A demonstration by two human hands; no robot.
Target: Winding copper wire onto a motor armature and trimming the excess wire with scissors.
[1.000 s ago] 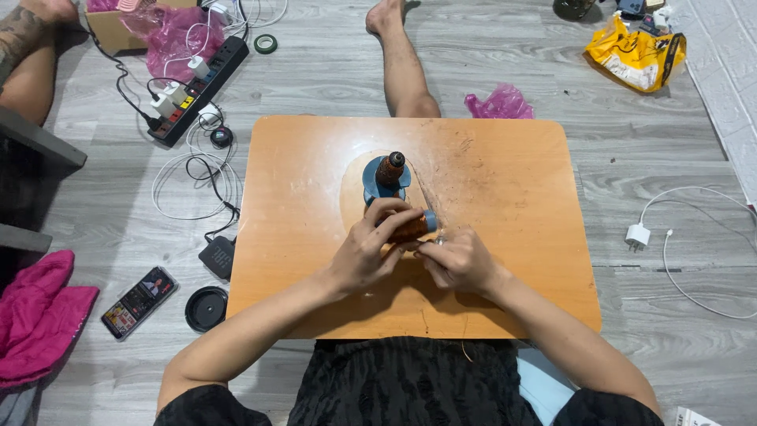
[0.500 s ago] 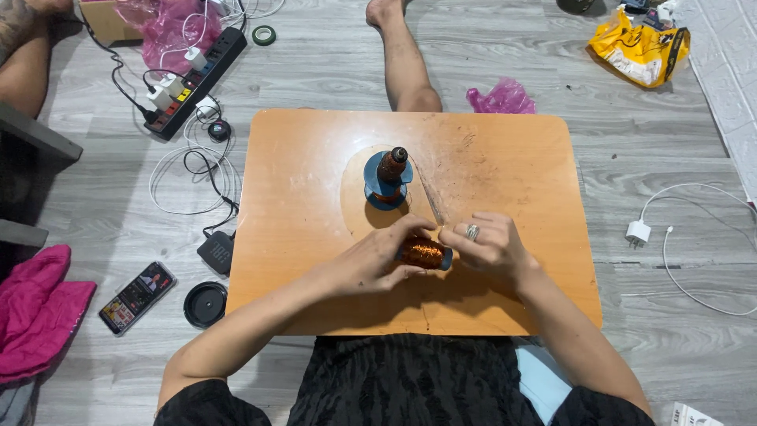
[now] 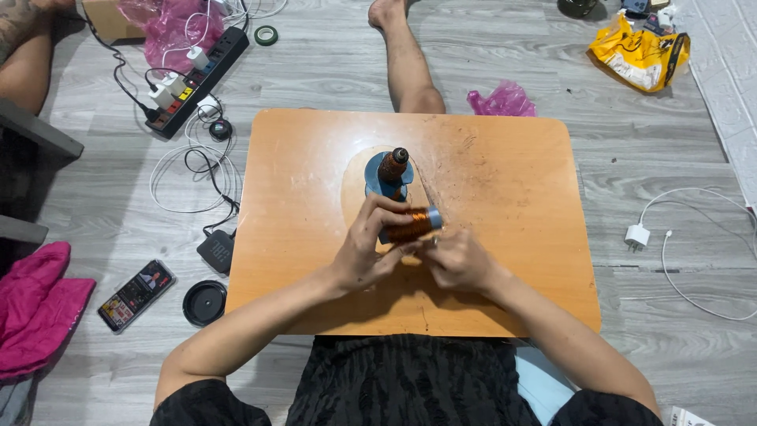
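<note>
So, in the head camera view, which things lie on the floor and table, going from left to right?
Pink cloth → phone → black round lid → left hand → copper wire spool → right hand → white charger plug.

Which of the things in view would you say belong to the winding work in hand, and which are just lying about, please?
In use:
- copper-wire spool, held by left hand and right hand
- upright spool on blue base
- wooden table

Lying about:
- power strip
- phone
- black lid
- white charger
- yellow bag
- pink bag
- green tape roll
</note>
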